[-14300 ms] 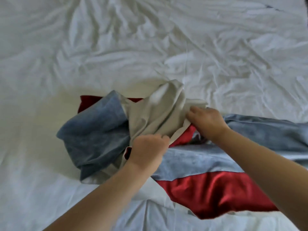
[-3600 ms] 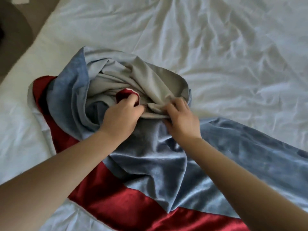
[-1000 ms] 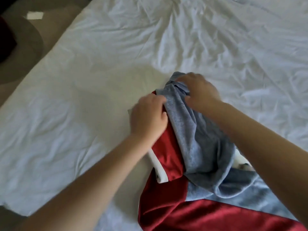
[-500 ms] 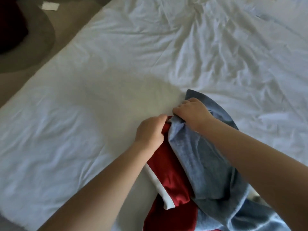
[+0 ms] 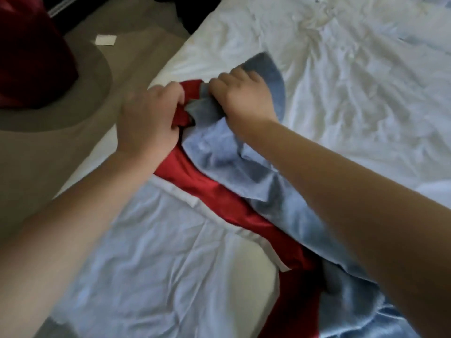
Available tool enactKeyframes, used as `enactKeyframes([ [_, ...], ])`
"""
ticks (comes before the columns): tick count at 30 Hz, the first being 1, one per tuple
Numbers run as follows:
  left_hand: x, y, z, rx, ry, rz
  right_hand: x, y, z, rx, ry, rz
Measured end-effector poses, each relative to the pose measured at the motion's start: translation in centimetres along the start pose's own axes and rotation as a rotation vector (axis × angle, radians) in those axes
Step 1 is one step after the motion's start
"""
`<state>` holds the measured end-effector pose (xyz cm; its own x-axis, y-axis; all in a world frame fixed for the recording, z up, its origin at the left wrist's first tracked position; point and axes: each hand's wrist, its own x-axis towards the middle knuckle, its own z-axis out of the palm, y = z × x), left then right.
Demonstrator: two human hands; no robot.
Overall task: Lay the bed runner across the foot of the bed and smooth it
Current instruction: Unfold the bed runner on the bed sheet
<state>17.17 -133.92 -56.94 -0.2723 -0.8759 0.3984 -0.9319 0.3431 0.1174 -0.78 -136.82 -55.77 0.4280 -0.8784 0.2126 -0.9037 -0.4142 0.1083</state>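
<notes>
Two hands grip one end of the bed runner (image 5: 231, 164) at the left edge of the bed (image 5: 353, 98). The left hand (image 5: 148, 118) is curled round a bunch of its red band; the right hand (image 5: 244, 96), just beside it, is clenched on the blue fabric. From there the runner trails, rumpled, toward the near right over the wrinkled white sheet. A white slip (image 5: 105, 40) lies on the beige floor (image 5: 48, 167) at far left.

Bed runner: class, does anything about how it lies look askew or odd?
The bed runner lies bunched and diagonal on the white sheet, blue part crumpled over the red, not flat. The left hand and right hand grip its end.
</notes>
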Motion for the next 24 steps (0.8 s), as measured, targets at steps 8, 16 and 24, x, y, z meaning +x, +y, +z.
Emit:
enactKeyframes([
  [8,-7.5,-0.5,5.5,-0.041,-0.669,0.199,-4.8,-4.9,8.7,0.102,-0.75,-0.055],
  [16,-5.3,-2.6,6.1,-0.228,-0.365,0.067,-0.8,-3.4,6.5,0.082,-0.514,-0.028],
  [24,-4.6,-5.3,9.0,-0.035,-0.682,-0.085,0.5,-2.6,9.4,-0.196,-0.802,-0.029],
])
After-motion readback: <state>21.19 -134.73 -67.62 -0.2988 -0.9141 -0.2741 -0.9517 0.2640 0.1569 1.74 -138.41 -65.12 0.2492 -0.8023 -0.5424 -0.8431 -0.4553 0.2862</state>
